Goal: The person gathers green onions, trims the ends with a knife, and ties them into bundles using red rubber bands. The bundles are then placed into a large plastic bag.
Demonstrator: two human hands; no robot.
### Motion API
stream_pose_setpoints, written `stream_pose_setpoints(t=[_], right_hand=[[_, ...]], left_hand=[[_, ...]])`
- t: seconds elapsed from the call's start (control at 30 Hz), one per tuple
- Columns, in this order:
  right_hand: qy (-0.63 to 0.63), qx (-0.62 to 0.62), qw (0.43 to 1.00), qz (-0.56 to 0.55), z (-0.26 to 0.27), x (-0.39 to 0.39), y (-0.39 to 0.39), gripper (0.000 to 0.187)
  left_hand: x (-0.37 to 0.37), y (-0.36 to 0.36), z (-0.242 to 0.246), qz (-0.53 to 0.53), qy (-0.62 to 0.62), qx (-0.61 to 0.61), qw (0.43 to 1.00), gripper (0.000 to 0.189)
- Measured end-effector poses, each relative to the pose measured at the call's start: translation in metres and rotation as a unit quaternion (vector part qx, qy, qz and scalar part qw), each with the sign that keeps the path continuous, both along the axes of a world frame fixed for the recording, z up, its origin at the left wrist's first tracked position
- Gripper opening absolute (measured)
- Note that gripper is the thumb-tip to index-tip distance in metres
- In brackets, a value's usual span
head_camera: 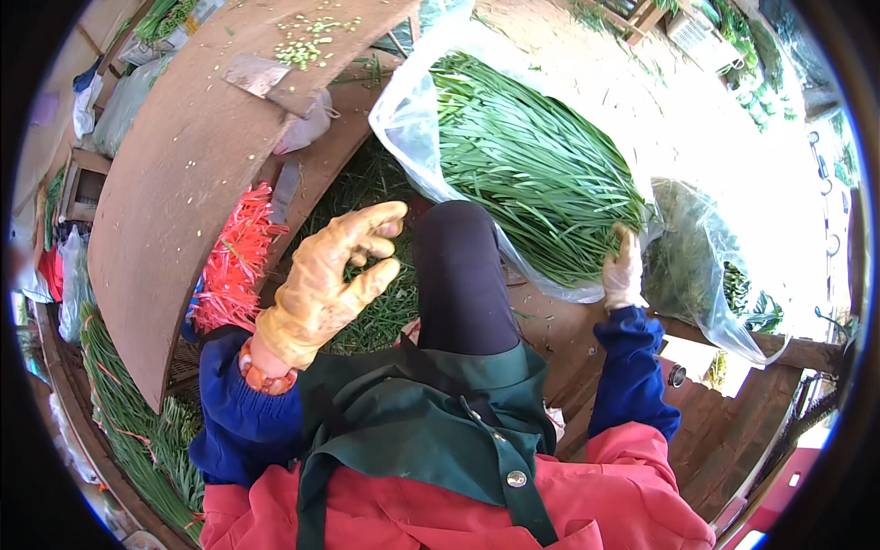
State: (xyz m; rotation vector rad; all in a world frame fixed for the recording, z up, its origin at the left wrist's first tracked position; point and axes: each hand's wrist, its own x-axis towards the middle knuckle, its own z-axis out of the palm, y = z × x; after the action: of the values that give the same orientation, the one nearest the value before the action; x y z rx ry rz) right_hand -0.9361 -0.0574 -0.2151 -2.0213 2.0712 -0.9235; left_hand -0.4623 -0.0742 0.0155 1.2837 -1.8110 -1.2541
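Observation:
My left hand (330, 282), in a stained yellowish glove with an orange bead bracelet at the wrist, is raised beside my knee, its fingers curved apart with nothing between them. My right hand (623, 268), in a pale glove, touches the near right end of a large heap of long green leaves (529, 158), which look like garlic chives; whether its fingers grip any is unclear. The leaves lie in an opened clear plastic bag (405, 124). A bunch of red plastic strips (237, 261) hangs at the board's edge, left of my left hand.
A brown board (172, 179) curves along the left, bearing a cleaver-like metal blade (256, 74) and chopped green bits (309, 45). Tied green bundles (124, 412) lie lower left. Loose leaves (378, 309) are under my knee. Another plastic bag of greens (687, 261) stands at right.

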Motion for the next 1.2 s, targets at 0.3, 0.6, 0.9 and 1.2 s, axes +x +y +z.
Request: stream_pose_setpoints(t=[0.3,0.6,0.9,1.2], right_hand=[[0.094,0.174,0.979,0.046,-0.003,-0.058,-0.095,0.124],[0.131,0.135,0.956,0.226,0.036,-0.031,-0.127,0.116],[0.146,0.085,0.983,0.077,-0.008,-0.031,-0.188,0.082],[0.015,0.071,0.993,-0.097,-0.027,-0.037,-0.241,0.058]], left_hand=[[-0.137,-0.061,-0.037,-0.174,-0.077,-0.086,0.978,0.052],[-0.271,-0.073,-0.118,-0.311,-0.066,-0.027,0.948,0.052],[-0.254,-0.089,-0.183,-0.203,-0.074,0.029,0.976,0.041],[-0.269,-0.094,-0.196,-0.244,-0.097,0.037,0.964,0.042]])
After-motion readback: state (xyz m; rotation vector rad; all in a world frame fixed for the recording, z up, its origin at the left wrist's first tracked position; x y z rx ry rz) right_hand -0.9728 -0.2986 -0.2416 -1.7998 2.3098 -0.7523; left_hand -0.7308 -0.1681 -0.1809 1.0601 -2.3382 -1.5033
